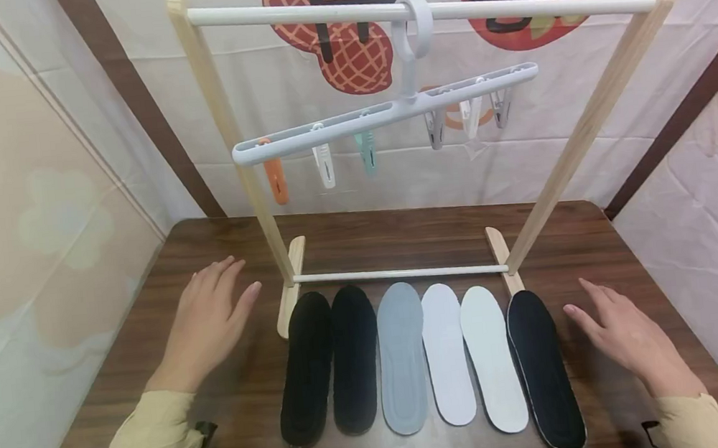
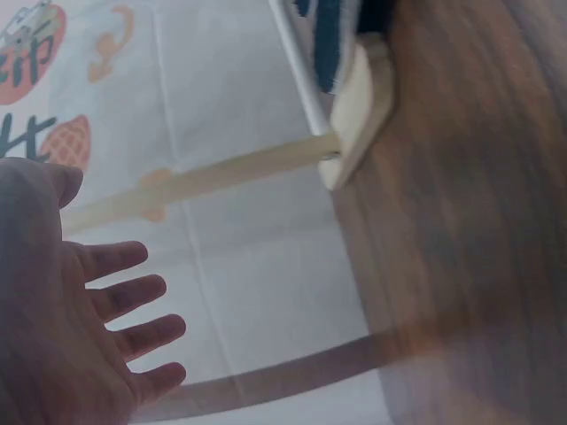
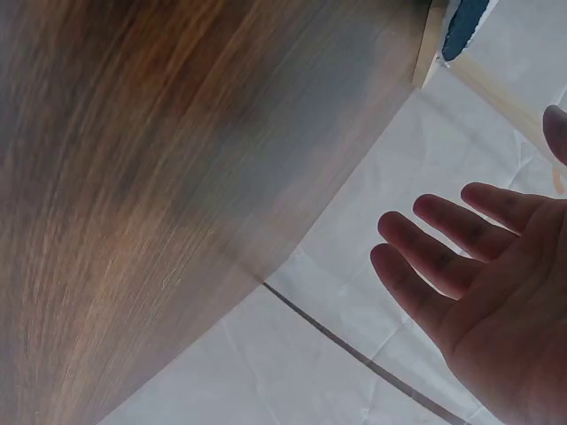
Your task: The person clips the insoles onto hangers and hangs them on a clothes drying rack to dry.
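Note:
Six insoles lie in a row on the table: a black one [image 1: 306, 370] at the left, another black one [image 1: 355, 360], a grey-blue one [image 1: 402, 358], two white ones [image 1: 448, 354] [image 1: 492, 359], and a black one [image 1: 545, 372] at the right. My left hand [image 1: 203, 325], its fingers extended, is left of the row and holds nothing; the left wrist view shows this hand [image 2: 80, 310] with fingers spread. To the right of the row is my right hand [image 1: 630, 338], empty, its fingers relaxed in the right wrist view, where the hand [image 3: 487, 283] shows its palm.
Behind the insoles stands a wooden rack with a white top bar [image 1: 313, 15]. From it hangs a grey hanger [image 1: 387, 113] with several clips, including an orange clip [image 1: 275, 180] and a teal clip [image 1: 368, 152]. Printed cloth [image 1: 190, 89] surrounds the wooden table [image 1: 235, 423].

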`<action>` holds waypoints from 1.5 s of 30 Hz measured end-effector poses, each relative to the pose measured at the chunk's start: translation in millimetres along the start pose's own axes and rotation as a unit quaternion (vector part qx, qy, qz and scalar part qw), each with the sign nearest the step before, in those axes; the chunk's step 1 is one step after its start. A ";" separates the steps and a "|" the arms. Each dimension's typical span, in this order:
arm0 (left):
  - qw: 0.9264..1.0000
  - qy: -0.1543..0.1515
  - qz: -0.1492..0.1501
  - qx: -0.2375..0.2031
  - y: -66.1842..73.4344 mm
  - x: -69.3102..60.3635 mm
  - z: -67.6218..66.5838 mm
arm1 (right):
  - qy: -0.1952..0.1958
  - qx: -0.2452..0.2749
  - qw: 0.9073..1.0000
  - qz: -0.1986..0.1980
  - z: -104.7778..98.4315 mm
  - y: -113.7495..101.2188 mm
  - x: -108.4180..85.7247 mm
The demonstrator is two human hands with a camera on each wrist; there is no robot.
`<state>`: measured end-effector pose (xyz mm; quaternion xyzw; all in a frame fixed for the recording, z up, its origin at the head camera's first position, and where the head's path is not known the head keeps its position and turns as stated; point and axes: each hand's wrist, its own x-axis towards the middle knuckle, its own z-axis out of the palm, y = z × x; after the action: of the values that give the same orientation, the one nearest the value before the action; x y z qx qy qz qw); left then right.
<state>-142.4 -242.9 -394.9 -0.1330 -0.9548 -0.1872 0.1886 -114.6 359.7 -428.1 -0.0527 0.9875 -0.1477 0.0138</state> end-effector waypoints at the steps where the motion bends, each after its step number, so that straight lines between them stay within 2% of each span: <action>1: 1.000 0.002 0.001 -0.002 2.5 1.4 -1.4 | -0.003 0.001 1.000 0.002 0.4 -0.7 -0.7; 4: 1.000 0.008 0.000 -0.009 10.0 3.9 -6.0 | -0.013 -0.001 1.000 0.005 2.1 -3.5 -2.6; 8: 0.999 0.018 -0.008 -0.044 19.0 6.8 -11.0 | -0.029 -0.003 1.000 0.011 5.4 -7.2 -3.5; 13: 0.995 0.031 -0.014 -0.094 30.1 12.3 -17.5 | -0.030 0.000 0.999 0.014 8.4 -10.7 -3.9; 22: 0.989 0.055 -0.009 -0.138 45.7 27.2 -24.3 | -0.041 0.007 0.999 0.014 10.9 -14.8 -7.1; 34: 0.986 0.066 0.006 -0.156 63.6 42.6 -36.7 | -0.072 0.020 0.997 0.025 16.8 -23.9 -9.5; 45: 0.982 0.095 0.018 -0.161 76.3 54.7 -47.3 | -0.111 0.014 0.993 0.036 19.1 -30.9 -8.0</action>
<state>-151.9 -183.9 -308.5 -0.1598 -0.8875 -0.3465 0.2582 -102.7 325.7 -437.2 -0.0328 0.9791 -0.1539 0.1291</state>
